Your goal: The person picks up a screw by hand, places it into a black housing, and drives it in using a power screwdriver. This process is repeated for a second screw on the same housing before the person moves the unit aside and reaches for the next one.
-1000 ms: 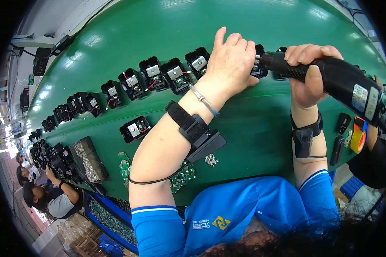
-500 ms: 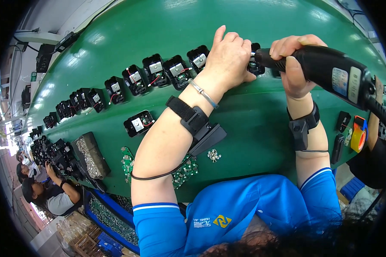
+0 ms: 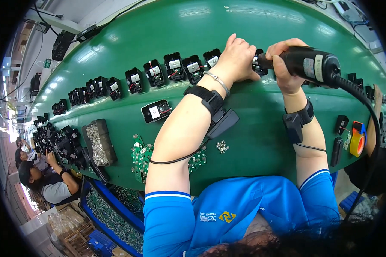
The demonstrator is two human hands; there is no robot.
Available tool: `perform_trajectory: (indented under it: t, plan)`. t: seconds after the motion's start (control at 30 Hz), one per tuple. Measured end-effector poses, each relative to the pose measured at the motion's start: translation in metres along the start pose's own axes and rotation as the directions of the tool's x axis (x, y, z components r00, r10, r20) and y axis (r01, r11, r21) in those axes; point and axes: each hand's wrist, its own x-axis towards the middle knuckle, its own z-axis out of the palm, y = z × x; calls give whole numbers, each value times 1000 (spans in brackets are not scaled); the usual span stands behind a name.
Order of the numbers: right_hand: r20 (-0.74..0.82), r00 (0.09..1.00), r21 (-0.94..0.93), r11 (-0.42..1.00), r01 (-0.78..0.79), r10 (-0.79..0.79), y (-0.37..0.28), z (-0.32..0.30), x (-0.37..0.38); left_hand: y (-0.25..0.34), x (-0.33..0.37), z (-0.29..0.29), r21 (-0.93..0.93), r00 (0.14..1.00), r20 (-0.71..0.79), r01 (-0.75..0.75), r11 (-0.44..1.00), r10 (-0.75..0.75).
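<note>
My right hand is wrapped round a black corded electric screwdriver, held at a slant with its tip down at a small black housing. My left hand steadies that housing from its left side, thumb on the near side; most of its fingertips are hidden. Beyond my left wrist a row of similar open black housings runs to the left, each with a silvery block and some with red wires. One more housing lies on its own, nearer me, by my left forearm.
On the green table are green circuit boards, a pile of small metal parts and a dark box of small metal pieces. An orange tape roll lies right. A co-worker sits at left beside a heap of black parts.
The view has shifted, so the row and boards appear further right. The screwdriver's rear end is tilted differently, showing more cord. Both hands remain at the same housing.
</note>
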Motion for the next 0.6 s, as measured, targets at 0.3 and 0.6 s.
perform_trajectory:
  t: [0.3, 0.6]
  plan:
    - [95, 995, -15, 1000, -27, 29, 5, -1, 10, -9, 10, -9, -54, 984, 144, -100, 994, 106]
    - [-275, 960, 369, 927, 64, 43, -55, -3, 6, -1, -7, -9, 103, 998, -37, -40, 994, 44]
